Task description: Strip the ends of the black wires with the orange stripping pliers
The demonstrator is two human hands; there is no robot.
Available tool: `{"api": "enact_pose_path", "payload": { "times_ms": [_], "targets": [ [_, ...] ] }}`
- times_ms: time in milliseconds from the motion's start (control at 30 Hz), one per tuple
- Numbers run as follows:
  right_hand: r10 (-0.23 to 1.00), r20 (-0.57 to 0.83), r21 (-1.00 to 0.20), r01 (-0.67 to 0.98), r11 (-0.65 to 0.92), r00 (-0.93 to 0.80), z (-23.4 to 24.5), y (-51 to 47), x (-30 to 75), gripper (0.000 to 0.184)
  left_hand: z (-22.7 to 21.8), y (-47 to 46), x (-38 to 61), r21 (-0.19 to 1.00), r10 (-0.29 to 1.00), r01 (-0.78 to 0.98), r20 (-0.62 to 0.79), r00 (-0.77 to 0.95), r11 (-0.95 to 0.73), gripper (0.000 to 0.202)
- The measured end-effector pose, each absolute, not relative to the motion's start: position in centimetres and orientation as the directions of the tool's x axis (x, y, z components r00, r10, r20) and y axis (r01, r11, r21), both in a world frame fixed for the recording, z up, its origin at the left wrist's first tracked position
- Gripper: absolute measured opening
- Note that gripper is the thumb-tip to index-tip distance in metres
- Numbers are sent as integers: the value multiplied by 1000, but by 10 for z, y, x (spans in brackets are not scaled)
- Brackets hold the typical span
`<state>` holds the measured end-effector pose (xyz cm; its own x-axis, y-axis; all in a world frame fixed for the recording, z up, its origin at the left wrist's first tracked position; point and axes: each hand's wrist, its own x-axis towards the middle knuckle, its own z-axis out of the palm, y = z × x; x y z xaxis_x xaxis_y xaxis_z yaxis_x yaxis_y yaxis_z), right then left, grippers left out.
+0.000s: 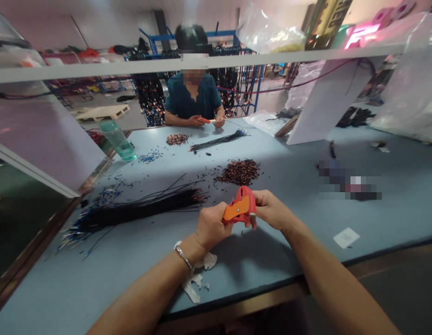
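Observation:
My left hand (213,224) is wrapped round the handles of a red and orange wire stripper (241,207), held above the table. At the tool's right side is my right hand (269,208), its fingers bent together close to the jaw end. Whatever those fingers pinch is hidden behind the tool. To the left lies a thick bundle of black wires (132,209), with blue ends at the far left and coppery ends toward the tool. Just beyond the stripper is a pile of small black and copper-coloured offcuts (240,171).
Across the table, a person (193,100) holds another red tool (203,120) near a smaller wire bundle (219,139). A green bottle (117,142) stands at left. A white shelf (222,61) spans overhead. Crumpled tissue (198,279) and a paper square (346,237) lie near the front edge.

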<state>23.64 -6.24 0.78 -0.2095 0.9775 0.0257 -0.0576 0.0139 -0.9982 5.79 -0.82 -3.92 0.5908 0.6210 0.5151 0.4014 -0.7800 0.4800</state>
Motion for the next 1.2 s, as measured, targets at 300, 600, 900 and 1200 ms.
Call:
{"api": "enact_pose_path", "payload": {
  "times_ms": [300,600,900,1200],
  "targets": [
    [999,-28,-999,-37,-29,-26,5,-57,242,29,-25,-3,61,933,857,57,301,419,-356,16],
    [995,16,-1000,12,15,94,-2,-54,243,28,-26,7,64,653,656,-387,-226,720,650,18],
    [972,-148,-987,-81,-136,180,-4,-47,249,38,-36,8,67,517,603,-437,-207,770,736,17],
    [974,46,-940,322,117,-220,75,33,141,5,-46,11,72,486,586,-434,-219,780,759,12]
  ]
}}
